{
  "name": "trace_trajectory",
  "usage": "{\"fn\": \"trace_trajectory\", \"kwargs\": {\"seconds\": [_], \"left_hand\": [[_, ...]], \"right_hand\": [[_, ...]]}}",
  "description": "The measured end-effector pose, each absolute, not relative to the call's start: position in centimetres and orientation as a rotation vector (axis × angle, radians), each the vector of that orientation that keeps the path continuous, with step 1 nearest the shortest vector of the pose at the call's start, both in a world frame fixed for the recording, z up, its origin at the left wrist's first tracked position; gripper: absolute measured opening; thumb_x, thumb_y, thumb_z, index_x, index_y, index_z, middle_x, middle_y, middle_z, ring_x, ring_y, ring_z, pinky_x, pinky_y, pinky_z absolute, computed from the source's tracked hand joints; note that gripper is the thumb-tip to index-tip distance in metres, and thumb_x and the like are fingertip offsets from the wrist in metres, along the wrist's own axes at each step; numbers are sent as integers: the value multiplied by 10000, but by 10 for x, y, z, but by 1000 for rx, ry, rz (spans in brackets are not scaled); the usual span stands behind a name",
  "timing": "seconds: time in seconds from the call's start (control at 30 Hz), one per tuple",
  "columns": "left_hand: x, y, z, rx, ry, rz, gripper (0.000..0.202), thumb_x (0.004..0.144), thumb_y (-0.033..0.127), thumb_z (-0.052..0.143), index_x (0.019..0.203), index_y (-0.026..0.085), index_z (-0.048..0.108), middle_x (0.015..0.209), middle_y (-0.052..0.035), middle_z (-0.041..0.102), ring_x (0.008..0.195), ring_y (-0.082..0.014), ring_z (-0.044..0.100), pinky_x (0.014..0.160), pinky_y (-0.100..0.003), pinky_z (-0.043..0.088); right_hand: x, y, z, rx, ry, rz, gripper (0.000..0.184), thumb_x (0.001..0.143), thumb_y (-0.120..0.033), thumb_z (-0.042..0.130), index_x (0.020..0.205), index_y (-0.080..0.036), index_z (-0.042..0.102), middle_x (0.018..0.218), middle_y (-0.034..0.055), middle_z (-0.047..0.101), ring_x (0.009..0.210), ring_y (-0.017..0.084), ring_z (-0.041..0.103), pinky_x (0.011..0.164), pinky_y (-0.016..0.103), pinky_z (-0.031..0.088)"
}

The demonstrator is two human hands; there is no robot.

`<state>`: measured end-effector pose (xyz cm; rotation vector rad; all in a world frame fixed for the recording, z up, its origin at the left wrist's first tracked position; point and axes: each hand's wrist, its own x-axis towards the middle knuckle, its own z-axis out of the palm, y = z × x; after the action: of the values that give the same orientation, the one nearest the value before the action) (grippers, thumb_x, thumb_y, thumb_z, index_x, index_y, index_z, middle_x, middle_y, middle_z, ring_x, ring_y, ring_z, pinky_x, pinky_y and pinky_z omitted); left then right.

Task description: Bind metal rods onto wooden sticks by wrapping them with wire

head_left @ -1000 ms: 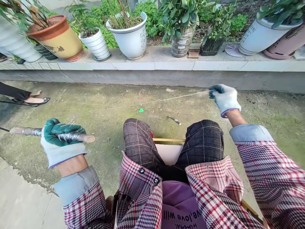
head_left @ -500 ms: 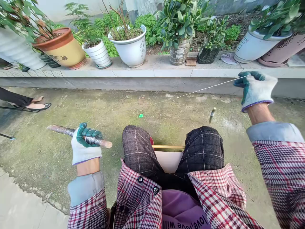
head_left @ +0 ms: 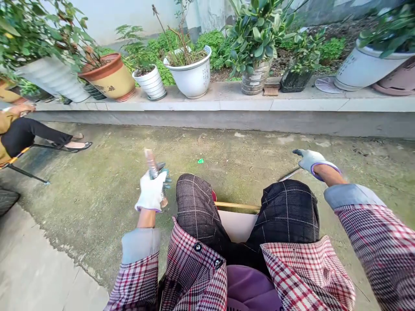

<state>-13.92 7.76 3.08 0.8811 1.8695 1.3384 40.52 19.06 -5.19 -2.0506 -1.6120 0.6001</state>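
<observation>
On the left, my left hand, in a white work glove with a dark coated palm, is closed around a short stick. Pale thread or wire is wound round the stick, which stands tilted upward. To the right, my right hand, gloved alike, points left above the ground beyond my right knee. Its thumb side shows, and the other fingers are hidden underneath. A thin rod slants from just below this hand towards my knee. Whether the hand grips the rod or is only beside it, I cannot tell.
Potted plants, among them a white pot, line a low ledge ahead. A seated person's leg is at the far left. A green scrap lies on the concrete. A yellow bar spans between my knees.
My left hand has moved right and turned the stick more upright. My right hand has come down and left, close to the rod. The stretched white thread no longer shows. The view has shifted left.
</observation>
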Motion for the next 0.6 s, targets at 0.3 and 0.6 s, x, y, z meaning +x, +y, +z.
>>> {"fn": "trace_trajectory", "kwargs": {"seconds": [0.3,0.6], "left_hand": [[-39,64,82,983,1268,982,428,710,303,754,1077,105,658,831,-75,747,486,-131,624,456,-257,528],[-17,54,45,896,1115,797,348,754,262,722,1064,113,670,928,-104,738,567,-147,674,439,-229,506]], "right_hand": [[227,131,-8,-1189,-1780,1254,530,792,-219,658,1322,-218,651,1325,84,691,1166,257,671,989,368,544],[207,48,3,-1159,-1467,1959,396,770,-538,760,810,-146,718,561,-18,532,456,88,411,403,223,344]]}}
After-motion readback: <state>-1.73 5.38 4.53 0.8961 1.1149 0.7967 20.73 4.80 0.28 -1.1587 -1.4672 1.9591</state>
